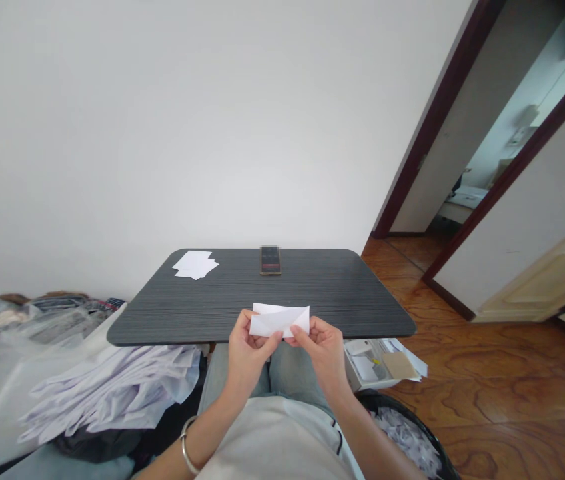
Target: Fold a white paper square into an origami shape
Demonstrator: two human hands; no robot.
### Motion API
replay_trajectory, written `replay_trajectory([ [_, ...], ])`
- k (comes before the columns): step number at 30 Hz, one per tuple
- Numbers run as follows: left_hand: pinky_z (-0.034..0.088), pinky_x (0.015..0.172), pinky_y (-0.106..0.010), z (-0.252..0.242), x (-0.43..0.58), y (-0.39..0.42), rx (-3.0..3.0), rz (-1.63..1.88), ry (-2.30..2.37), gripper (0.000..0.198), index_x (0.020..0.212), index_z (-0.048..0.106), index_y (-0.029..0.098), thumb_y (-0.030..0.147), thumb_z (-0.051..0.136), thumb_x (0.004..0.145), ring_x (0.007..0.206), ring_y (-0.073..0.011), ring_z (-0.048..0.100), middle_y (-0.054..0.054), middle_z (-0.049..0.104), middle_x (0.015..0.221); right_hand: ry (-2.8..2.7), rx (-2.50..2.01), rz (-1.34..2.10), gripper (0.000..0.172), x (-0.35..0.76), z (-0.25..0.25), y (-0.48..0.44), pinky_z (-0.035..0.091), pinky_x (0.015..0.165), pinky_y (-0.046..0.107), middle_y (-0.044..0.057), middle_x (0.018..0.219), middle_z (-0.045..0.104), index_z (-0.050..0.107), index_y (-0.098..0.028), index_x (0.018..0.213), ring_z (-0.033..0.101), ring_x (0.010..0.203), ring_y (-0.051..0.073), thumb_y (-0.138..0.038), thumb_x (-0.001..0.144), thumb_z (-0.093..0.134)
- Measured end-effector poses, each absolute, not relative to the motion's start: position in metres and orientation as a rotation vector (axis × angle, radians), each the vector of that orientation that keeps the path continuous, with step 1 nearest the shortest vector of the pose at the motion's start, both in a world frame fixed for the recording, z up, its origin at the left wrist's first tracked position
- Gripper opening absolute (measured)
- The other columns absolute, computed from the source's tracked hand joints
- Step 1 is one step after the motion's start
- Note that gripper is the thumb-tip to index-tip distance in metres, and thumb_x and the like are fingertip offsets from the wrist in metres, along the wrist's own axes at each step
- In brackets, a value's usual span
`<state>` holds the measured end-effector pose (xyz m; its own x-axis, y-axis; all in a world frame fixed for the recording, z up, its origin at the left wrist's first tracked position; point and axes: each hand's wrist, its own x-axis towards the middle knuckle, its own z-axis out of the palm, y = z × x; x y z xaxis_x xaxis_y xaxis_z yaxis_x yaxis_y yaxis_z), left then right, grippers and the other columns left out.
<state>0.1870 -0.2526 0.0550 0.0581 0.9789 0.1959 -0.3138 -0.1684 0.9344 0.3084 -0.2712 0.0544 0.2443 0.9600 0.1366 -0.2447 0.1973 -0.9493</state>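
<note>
A folded white sheet of paper (279, 319) is held just above the near edge of the dark table (352, 293). My left hand (247, 350) pinches its left lower edge, fingers closed on the paper. On the right side my right hand (320, 343) grips the same sheet between thumb and fingers. The paper shows diagonal folds across its top. Both hands are close together over my lap.
A small stack of white sheets (194, 265) lies at the table's far left. A phone (270, 259) sits at the far middle. Crumpled paper (112, 390) is piled at my left, a bin of paper scraps (407, 440) at my right, a box (382, 363) on the floor.
</note>
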Motion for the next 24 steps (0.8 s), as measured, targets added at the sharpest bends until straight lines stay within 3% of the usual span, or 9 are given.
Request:
replay_trajectory([
  [5, 0.05, 0.058, -0.021, 0.055, 0.186, -0.252, 1.122, 1.466, 0.751, 0.032, 0.091, 0.042, 0.021, 0.023, 0.065, 0.069, 0.065, -0.01, 0.057, 0.002, 0.057, 0.078, -0.913, -0.997, 1.034, 0.022, 0.311, 0.054, -0.269, 0.052, 0.055, 0.027, -0.001, 0.058, 0.063, 0.057, -0.016, 0.06, 0.059, 0.053, 0.013, -0.033, 0.061, 0.071],
  [9, 0.05, 0.061, -0.022, 0.063, 0.183, -0.251, 1.124, 1.478, 0.729, 0.066, 0.12, 0.029, 0.027, 0.021, 0.066, 0.067, 0.067, -0.0107, 0.058, 0.003, 0.057, 0.078, -0.913, -1.011, 1.029, 0.025, 0.312, 0.056, -0.271, 0.053, 0.056, 0.028, -0.001, 0.057, 0.062, 0.054, -0.016, 0.058, 0.059, 0.052, 0.013, -0.034, 0.061, 0.071],
  [12, 0.05, 0.067, -0.024, 0.069, 0.182, -0.25, 1.157, 1.413, 0.765, 0.078, 0.129, 0.023, 0.027, 0.019, 0.068, 0.064, 0.071, -0.0122, 0.06, 0.001, 0.06, 0.083, -0.941, -1.015, 1.041, 0.024, 0.311, 0.058, -0.272, 0.054, 0.056, 0.028, -0.002, 0.056, 0.061, 0.054, -0.017, 0.058, 0.059, 0.052, 0.013, -0.034, 0.062, 0.07],
  [18, 0.051, 0.059, -0.023, 0.07, 0.183, -0.25, 1.188, 1.385, 0.89, 0.058, 0.115, 0.046, 0.021, 0.02, 0.068, 0.062, 0.073, -0.0151, 0.059, -0.001, 0.06, 0.085, -0.961, -1.031, 1.041, 0.026, 0.311, 0.06, -0.273, 0.053, 0.056, 0.028, -0.002, 0.054, 0.061, 0.052, -0.018, 0.056, 0.059, 0.051, 0.014, -0.035, 0.061, 0.07],
  [24, 0.053, 0.059, -0.024, 0.072, 0.183, -0.252, 1.195, 1.376, 0.903, 0.056, 0.114, 0.047, 0.022, 0.019, 0.068, 0.063, 0.073, -0.0153, 0.059, -0.001, 0.06, 0.084, -0.944, -1.002, 1.07, 0.025, 0.312, 0.059, -0.273, 0.053, 0.055, 0.027, -0.002, 0.056, 0.063, 0.053, -0.017, 0.056, 0.059, 0.05, 0.013, -0.033, 0.061, 0.071],
])
